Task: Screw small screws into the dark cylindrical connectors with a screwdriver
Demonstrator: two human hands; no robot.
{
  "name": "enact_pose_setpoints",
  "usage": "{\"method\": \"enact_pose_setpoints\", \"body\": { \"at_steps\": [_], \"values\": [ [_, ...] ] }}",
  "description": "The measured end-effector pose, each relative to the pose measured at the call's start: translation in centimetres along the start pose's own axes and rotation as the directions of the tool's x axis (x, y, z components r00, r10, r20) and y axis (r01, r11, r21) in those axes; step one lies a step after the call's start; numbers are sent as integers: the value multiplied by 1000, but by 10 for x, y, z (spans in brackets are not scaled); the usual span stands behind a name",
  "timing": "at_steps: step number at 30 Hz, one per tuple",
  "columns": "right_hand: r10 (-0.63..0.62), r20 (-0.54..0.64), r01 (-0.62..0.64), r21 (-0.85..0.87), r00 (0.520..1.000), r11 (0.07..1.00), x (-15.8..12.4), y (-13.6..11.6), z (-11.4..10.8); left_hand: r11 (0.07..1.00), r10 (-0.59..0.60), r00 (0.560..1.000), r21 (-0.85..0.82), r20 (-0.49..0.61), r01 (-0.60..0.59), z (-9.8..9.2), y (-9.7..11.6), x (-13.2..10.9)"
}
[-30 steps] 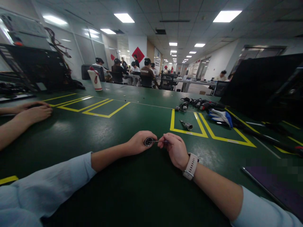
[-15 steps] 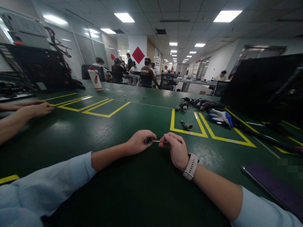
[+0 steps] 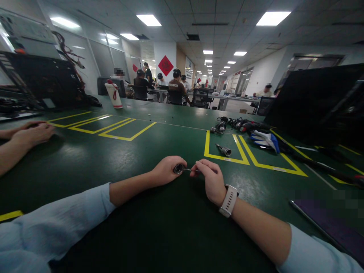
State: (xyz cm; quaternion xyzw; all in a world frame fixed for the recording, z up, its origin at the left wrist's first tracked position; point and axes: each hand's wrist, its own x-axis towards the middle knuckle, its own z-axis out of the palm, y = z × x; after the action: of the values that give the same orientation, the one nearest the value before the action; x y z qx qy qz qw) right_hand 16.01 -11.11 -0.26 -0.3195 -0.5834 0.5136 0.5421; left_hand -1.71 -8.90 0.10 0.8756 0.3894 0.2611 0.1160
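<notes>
My left hand [image 3: 166, 170] is closed around a round, hollow metal part [image 3: 178, 169], its dark open end facing me. A thin metal shaft [image 3: 188, 170], which looks like a small screwdriver's, reaches the side of that part. My right hand [image 3: 209, 176], with a pale watch on its wrist, pinches the tool; most of its handle is hidden by the fingers. Whether the tip sits in a screw I cannot tell. Beyond the right hand, a tapered grey metal piece with a cup-like end [image 3: 226, 151] lies inside a yellow taped outline.
The green table [image 3: 136, 235] carries yellow tape outlines. Dark metal parts and cables [image 3: 236, 124], a blue-white glove [image 3: 264, 141] and a purple-screened device [image 3: 327, 223] lie to the right. A white cup [image 3: 114, 95] stands at back left. A co-worker's hands [image 3: 34, 133] are at far left.
My two hands keep almost the same place and grip, with the tool's shaft still at the metal part. At far left the co-worker's hands have shifted a little to the left.
</notes>
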Motion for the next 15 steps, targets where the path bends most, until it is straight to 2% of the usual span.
{"method": "enact_pose_setpoints", "body": {
  "at_steps": [5, 9, 11, 15],
  "values": [
    [92, -22, -85, 198, 996, 976, 3, 4, 1, 996, 0, 999, -93, -47, -4, 2, -1, 0],
    [116, -27, -106, 253, 993, 962, 3, 5, 1, 987, 15, 1000, -157, -27, -19, 3, -3, 0],
    [83, -45, -71, 226, 995, 971, 2, 4, 1, 988, 17, 1000, -153, -17, -20, 3, -3, 0],
    [-1, -25, 2, 39, 1000, 999, -1, 1, 0, 997, 5, 1000, -78, -9, -6, 2, -2, -1]
  ]
}}
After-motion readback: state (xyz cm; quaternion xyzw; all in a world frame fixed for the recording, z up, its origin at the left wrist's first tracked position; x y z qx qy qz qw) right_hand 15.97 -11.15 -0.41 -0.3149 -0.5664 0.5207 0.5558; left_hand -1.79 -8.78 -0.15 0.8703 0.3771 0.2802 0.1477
